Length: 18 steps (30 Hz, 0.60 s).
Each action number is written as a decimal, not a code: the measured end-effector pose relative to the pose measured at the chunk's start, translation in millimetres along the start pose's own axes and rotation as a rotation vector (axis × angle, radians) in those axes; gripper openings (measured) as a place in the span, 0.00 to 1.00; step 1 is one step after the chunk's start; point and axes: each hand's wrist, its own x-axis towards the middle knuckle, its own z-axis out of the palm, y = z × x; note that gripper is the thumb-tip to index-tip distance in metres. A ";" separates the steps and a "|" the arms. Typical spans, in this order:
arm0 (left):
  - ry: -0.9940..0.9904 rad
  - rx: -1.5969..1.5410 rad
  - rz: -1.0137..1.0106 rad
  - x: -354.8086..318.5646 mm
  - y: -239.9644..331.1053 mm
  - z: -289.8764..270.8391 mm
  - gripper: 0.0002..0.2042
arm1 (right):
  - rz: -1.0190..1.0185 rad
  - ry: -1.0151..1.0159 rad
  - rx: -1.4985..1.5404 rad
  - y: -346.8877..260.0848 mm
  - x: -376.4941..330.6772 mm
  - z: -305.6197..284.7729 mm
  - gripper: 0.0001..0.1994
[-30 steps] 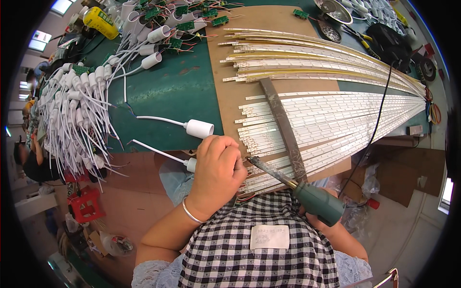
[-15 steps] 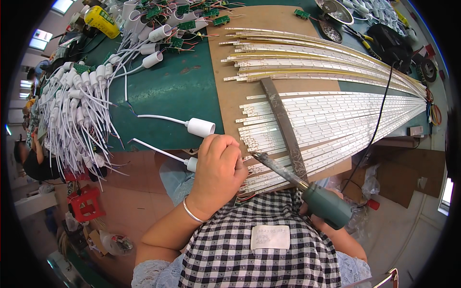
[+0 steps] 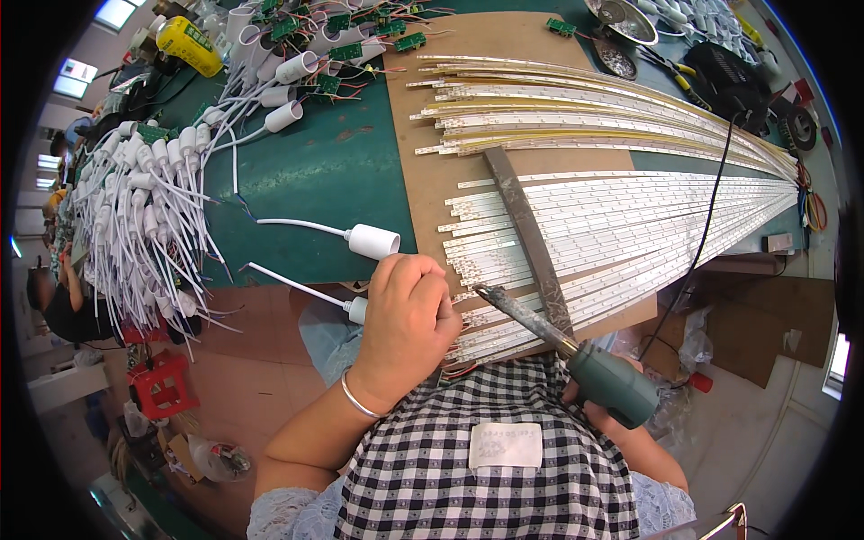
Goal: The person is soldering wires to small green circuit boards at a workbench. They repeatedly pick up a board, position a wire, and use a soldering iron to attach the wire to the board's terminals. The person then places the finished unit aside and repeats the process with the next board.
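Observation:
My left hand (image 3: 407, 310) is closed in a pinch at the left ends of the white LED strips (image 3: 594, 211); whatever its fingertips hold is hidden behind the knuckles. My right hand (image 3: 598, 419) grips a green-handled soldering iron (image 3: 615, 387). The iron's dark, crusted tip points left, over the strip ends close to my left fingers. Just beyond my left hand lies a white cylindrical cap (image 3: 373, 241) with a white cable. A second such cap (image 3: 356, 310) is partly covered by that hand. A dark flat bar (image 3: 531, 238) lies across the strips.
A pile of white caps with cables (image 3: 148, 207) hangs over the green table's (image 3: 306, 198) left edge. Green circuit boards (image 3: 346, 51) lie behind. More strips rest on the brown board (image 3: 490, 31). At the back right are a metal dish (image 3: 630, 20) and pliers (image 3: 675, 76).
Both hands and the soldering iron hold nearly the same places. The view has shifted very slightly; nothing has been taken up or let go.

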 end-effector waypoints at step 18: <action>-0.001 -0.009 -0.006 0.6 0.5 -0.9 0.09 | 0.004 0.059 0.106 3.3 -3.0 2.6 0.22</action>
